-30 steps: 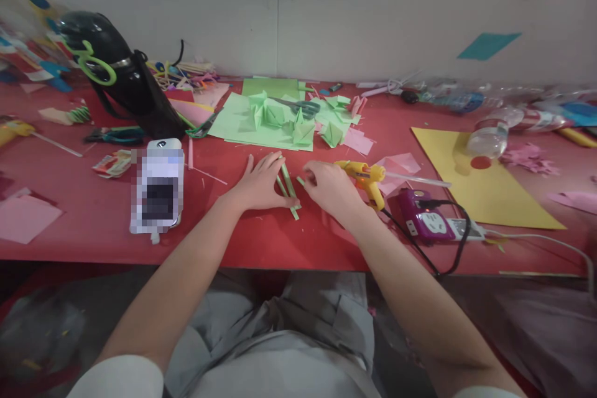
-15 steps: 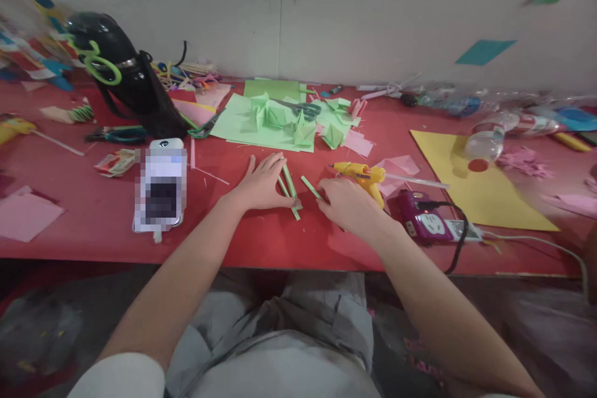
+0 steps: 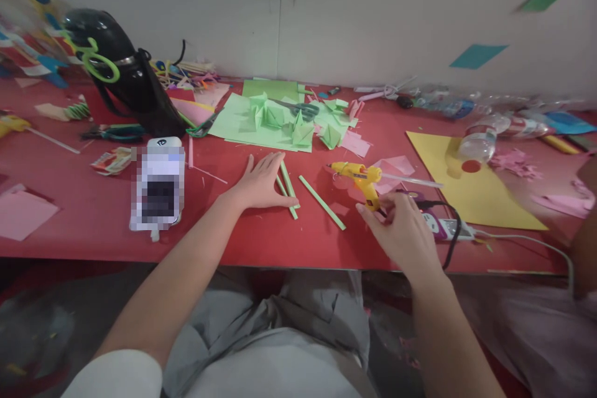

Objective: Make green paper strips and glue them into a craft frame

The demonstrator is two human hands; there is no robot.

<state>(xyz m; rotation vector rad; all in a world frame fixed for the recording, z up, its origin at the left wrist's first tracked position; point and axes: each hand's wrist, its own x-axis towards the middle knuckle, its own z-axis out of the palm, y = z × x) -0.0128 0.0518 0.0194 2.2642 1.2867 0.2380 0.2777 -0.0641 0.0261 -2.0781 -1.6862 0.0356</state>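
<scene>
Pale green on red: two narrow strips (image 3: 289, 183) lying close together on the desk (image 3: 280, 242), under the left hand (image 3: 259, 185). Fingers spread wide there, thumb stretched across the strips' lower ends, with nothing lifted or pinched. Just to the right, slanting down and away, a third green strip (image 3: 321, 203), free of both hands. Beyond it, on its side with nozzle pointing left, a yellow glue gun (image 3: 358, 173) with a clear stick out of the back. At the foot of its handle, the right hand (image 3: 403, 224), with thumb and fingers a little parted around the handle's end; impossible to tell whether touching or gripping. Partly behind that hand, a purple plug adapter (image 3: 436, 222). Farther back, folded green pieces (image 3: 303, 132) and dark scissors (image 3: 305, 111) on light green sheets (image 3: 233, 121). Far to the left of the strips, a phone (image 3: 158, 186) with blurred screen. Off to the right, a yellow sheet (image 3: 499, 199).
</scene>
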